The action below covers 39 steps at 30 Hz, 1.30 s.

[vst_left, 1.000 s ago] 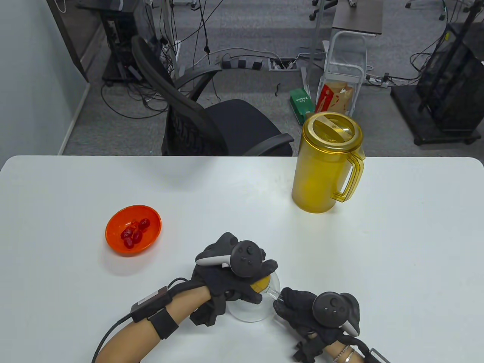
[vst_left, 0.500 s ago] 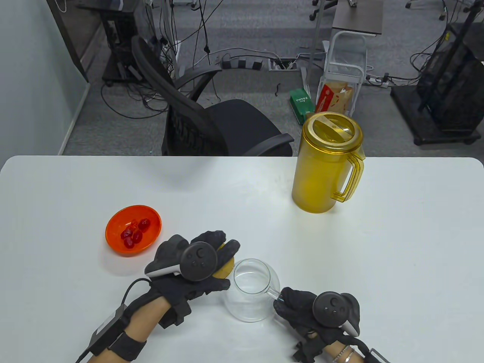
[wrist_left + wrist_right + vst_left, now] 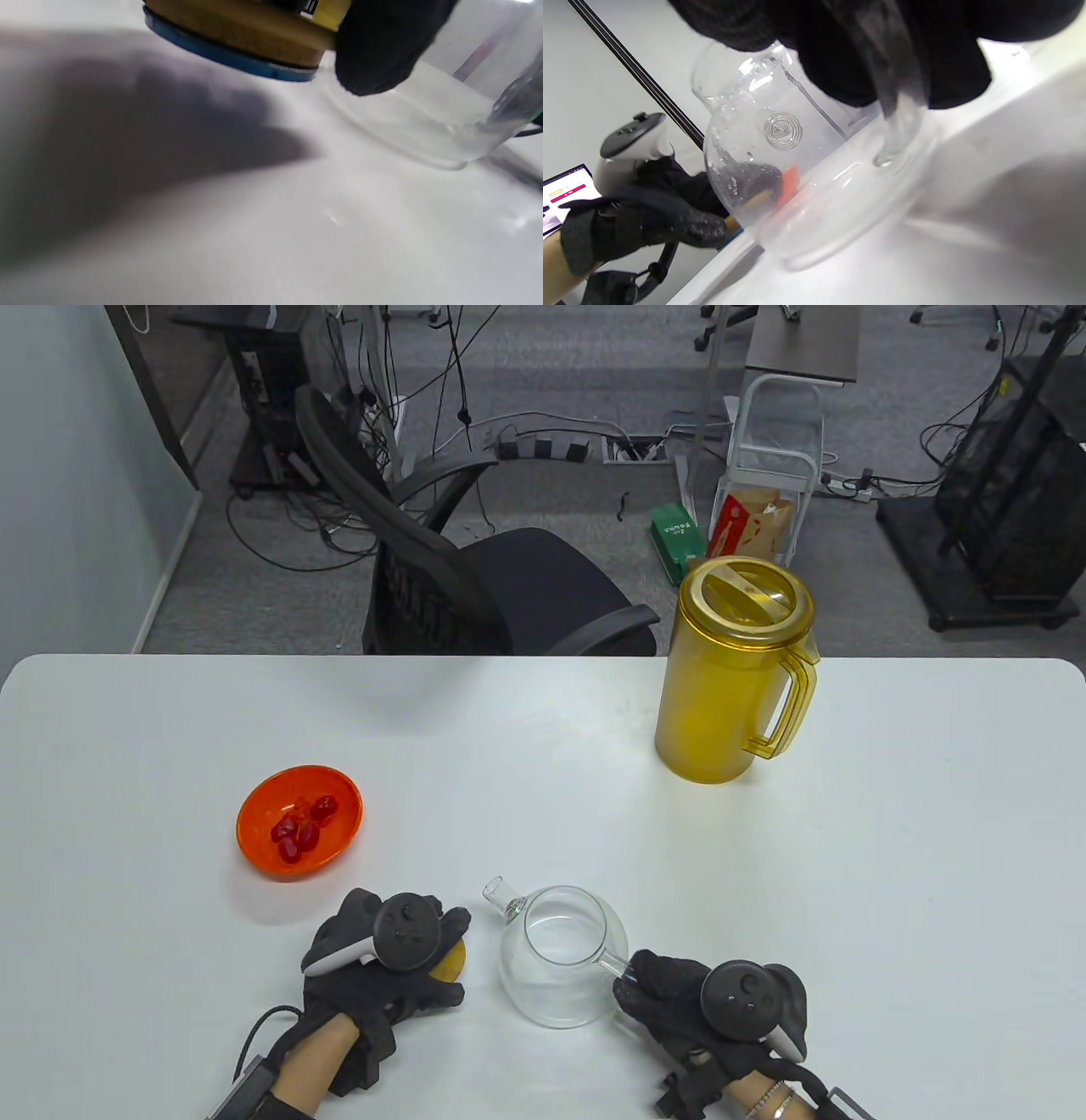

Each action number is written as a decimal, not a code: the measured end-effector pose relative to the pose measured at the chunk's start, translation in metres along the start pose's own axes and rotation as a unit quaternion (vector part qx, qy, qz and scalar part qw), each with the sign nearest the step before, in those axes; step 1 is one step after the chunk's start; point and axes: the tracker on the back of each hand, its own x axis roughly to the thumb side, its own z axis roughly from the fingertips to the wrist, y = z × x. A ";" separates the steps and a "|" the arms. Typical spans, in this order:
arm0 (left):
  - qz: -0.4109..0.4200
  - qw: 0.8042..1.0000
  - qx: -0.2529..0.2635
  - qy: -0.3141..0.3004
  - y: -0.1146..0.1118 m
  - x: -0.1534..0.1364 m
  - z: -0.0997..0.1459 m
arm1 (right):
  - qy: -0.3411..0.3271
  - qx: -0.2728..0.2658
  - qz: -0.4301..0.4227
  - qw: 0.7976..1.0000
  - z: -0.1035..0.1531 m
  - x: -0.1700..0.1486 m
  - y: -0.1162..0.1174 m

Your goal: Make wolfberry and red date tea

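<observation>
a glass teapot (image 3: 564, 954) is kept steady near the front edge of the white table (image 3: 891, 857), its handle gripped by the right hand (image 3: 708, 1005), apparently so the open mouth stays still for filling. the lid (image 3: 450, 963), wooden with a blue seal ring underneath as shown in the left wrist view, is held in the left hand (image 3: 382, 963) just left of the teapot and low over the table; the fingertips (image 3: 375, 55) are seen closed on its edge, and whether it already touches the surface cannot be told. it is judged that the lid is being set aside to clear the opening. an orange bowl (image 3: 299, 821) of red fruit (image 3: 299, 823) is placed beyond and to the left of the teapot, within the left hand's reach, and a lidded amber pitcher (image 3: 734, 683) stands well beyond the teapot to the right. compared with a second ago, the lid is no longer seated on the teapot: it has been lifted off and carried down to the left, and the spout (image 3: 502, 897) is now uncovered. the teapot, bowl and pitcher are unmoved.
</observation>
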 end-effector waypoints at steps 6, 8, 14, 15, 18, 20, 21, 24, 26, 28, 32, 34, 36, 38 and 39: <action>-0.003 1.000 -0.003 0.013 -0.014 -0.008 -0.005 | 0.002 0.001 -0.002 1.000 0.000 0.000 0.000; 0.001 1.000 -0.006 0.020 -0.019 -0.010 -0.008 | 0.002 0.001 -0.003 1.000 0.000 0.000 0.000; -0.002 0.999 -0.021 0.023 -0.021 -0.010 -0.008 | 0.005 0.001 -0.004 1.000 0.000 0.000 0.000; -0.007 0.999 -0.022 0.023 -0.020 -0.010 -0.008 | 0.006 0.000 -0.005 1.000 0.001 0.000 0.000; 0.013 1.000 -0.019 0.013 -0.018 -0.010 -0.007 | 0.014 0.006 -0.017 1.000 0.001 -0.001 0.000; 0.049 0.999 -0.005 -0.002 -0.010 -0.012 -0.003 | 0.026 0.024 -0.035 0.999 0.002 -0.001 -0.002; 0.059 0.998 0.005 -0.004 -0.006 -0.012 0.000 | 0.031 0.037 -0.040 0.998 0.002 -0.002 -0.003; 0.070 0.997 0.046 0.002 0.014 -0.015 0.009 | 0.028 0.055 -0.037 0.997 0.003 0.001 -0.010; 0.068 0.995 0.070 0.020 0.029 -0.020 0.015 | 0.010 0.052 -0.036 0.998 0.003 0.005 -0.017; 0.076 0.992 0.089 0.043 0.044 -0.027 0.020 | 0.003 0.040 -0.042 0.998 0.002 0.011 -0.026; 0.100 0.981 0.122 0.111 0.072 -0.049 0.027 | -0.012 0.003 -0.007 1.000 0.008 0.020 -0.050; 0.126 0.977 0.126 0.122 0.081 -0.063 0.027 | -0.014 -0.015 0.024 1.000 0.013 0.021 -0.063; 0.146 0.969 0.135 0.147 0.089 -0.078 0.026 | 0.002 -0.022 0.063 0.998 0.019 0.020 -0.074; 0.159 0.959 0.143 0.184 0.094 -0.097 0.024 | 0.014 -0.020 0.086 0.996 0.025 0.017 -0.080; 0.165 0.956 0.145 0.196 0.094 -0.103 0.024 | 0.017 -0.021 0.093 0.995 0.028 0.015 -0.081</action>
